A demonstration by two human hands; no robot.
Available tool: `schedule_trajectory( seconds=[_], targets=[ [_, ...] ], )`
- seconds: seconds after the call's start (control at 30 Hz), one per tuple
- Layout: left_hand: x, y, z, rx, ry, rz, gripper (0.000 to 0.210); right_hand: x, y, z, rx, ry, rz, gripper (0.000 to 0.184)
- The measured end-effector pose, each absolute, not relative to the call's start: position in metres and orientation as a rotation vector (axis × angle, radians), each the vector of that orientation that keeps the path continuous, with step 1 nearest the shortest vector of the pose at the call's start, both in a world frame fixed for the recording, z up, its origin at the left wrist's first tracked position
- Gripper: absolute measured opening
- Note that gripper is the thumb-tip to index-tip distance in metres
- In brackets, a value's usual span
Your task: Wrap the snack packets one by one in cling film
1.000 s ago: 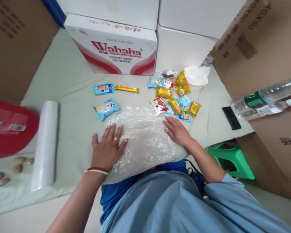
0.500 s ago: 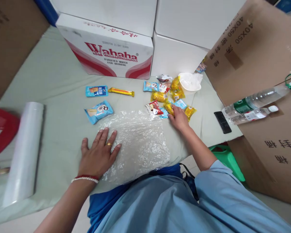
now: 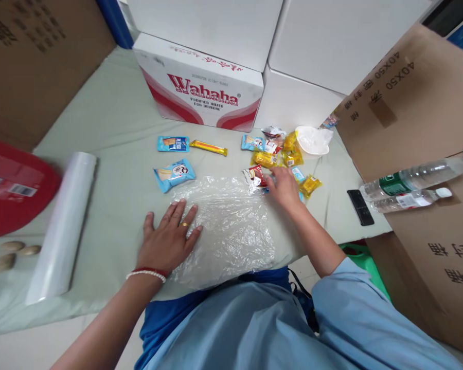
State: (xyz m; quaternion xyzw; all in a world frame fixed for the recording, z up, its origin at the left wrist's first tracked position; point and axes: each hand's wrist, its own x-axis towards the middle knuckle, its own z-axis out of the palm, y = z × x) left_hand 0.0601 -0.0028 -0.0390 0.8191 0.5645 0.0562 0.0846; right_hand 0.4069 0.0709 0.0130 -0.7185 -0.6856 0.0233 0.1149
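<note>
My left hand point(image 3: 167, 236) lies flat with its fingers spread, pressing on the left part of a clear plastic sheet point(image 3: 231, 236). A red and white snack packet point(image 3: 254, 176) lies just beyond the sheet's far edge. At its right end are the bent thumb and fingers of my right hand point(image 3: 284, 189), closed on it. Under that hand, light-blue packets are partly covered. A yellow packet point(image 3: 310, 186) lies to its right, another yellow packet point(image 3: 265, 158) beyond it. Left of these are a light-blue packet point(image 3: 174, 174), a blue packet point(image 3: 173, 144) and a slim yellow bar point(image 3: 209, 148).
A white Wahaha box point(image 3: 204, 97) stands at the back beside a white bowl point(image 3: 314, 140). To the right are a phone point(image 3: 360, 207) and two water bottles point(image 3: 416, 177). A plastic film roll point(image 3: 64, 226) and a red basin point(image 3: 19, 187) occupy the left.
My right hand has shifted left from a yellow packet to the red and white packet; that yellow packet is now hidden. My left hand stays flat. The view has turned slightly left.
</note>
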Motion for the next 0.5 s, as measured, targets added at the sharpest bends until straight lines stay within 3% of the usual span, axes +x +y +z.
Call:
schedule_trajectory(
  seconds=[0.2, 0.4, 0.5],
  targets=[
    [0.059, -0.004, -0.042, 2.474, 1.692, 0.183, 0.063, 0.366, 0.101, 0.004, -2.254, -1.978, 0.287, 0.048],
    [0.059, -0.005, -0.040, 2.479, 1.690, 0.193, 0.062, 0.394, 0.116, -0.006, -2.145, -1.707, 0.670, 0.044],
    [0.058, -0.005, -0.043, 2.504, 1.684, 0.217, 0.062, 0.410, 0.113, -0.009, -1.995, -1.606, 0.651, 0.040]
  ],
)
